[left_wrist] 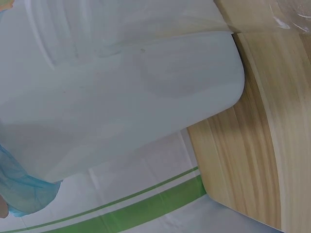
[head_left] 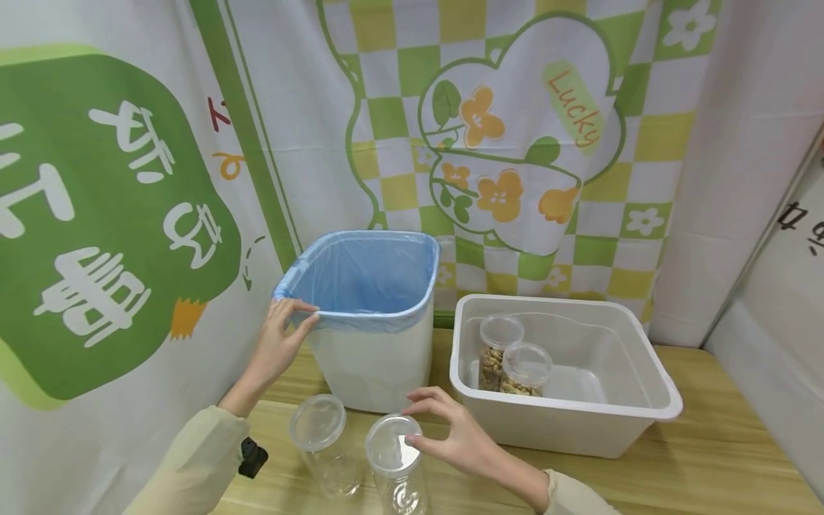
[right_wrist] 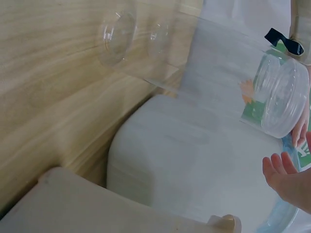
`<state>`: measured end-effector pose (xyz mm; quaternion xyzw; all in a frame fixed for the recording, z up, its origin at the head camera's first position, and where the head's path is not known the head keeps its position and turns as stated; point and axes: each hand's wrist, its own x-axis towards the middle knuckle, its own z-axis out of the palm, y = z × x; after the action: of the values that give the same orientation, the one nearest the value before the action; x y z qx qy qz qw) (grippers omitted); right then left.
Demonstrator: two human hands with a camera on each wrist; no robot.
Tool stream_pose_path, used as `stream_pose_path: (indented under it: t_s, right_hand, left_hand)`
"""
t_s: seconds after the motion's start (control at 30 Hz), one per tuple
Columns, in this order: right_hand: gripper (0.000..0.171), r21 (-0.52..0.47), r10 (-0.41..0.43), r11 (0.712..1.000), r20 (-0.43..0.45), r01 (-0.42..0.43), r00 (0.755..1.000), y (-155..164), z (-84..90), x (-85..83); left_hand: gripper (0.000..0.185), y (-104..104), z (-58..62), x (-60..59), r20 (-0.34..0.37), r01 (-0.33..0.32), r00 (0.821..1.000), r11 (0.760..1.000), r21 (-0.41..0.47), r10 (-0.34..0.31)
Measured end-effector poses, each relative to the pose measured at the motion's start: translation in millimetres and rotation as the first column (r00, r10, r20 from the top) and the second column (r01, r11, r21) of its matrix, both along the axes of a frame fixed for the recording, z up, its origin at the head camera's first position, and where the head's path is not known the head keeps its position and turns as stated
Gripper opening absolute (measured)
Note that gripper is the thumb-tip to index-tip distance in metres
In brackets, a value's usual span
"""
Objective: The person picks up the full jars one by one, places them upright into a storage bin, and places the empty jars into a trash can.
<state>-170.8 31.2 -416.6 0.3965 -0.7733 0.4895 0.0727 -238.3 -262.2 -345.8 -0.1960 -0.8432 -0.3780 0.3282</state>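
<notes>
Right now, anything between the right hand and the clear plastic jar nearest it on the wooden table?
Nothing visible. The right hand hovers at the lid of the clear plastic jar, fingers spread over it. A second clear lidded jar stands to its left, out of the way.

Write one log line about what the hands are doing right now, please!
left hand: grips rim of lined bin | right hand: fingertips on lid of clear jar | second clear jar: beside it, untouched

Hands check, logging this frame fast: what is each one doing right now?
Left hand: grips the rim of the lined bin.
Right hand: open, fingers touching the lid of a clear jar.
</notes>
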Motion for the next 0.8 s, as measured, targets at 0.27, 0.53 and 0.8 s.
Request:
stream_pose_path:
  t_s: [0.27,0.53,0.8]
  right_hand:
    - [0.037,-0.011,0.011,1.000,0.001,-0.011,1.000,-2.3,-10.5,5.9]
    - [0.041,0.007,0.041,0.999,-0.010,-0.041,0.999,-3.2,-18.1,9.7]
    - [0.048,0.013,0.059,0.998,0.055,-0.060,0.997,-6.7,-23.9,14.3]
  left_hand:
    - [0.014,0.5,-1.5,-2.9,-0.010,-0.006,1.000,1.000,0.014,0.006]
    - [0.011,0.8,1.2,-0.3,-0.005,0.002,1.000,1.000,-0.001,-0.002]
    - [0.011,0.3,0.2,0.8,0.005,-0.007,1.000,1.000,-0.002,0.007]
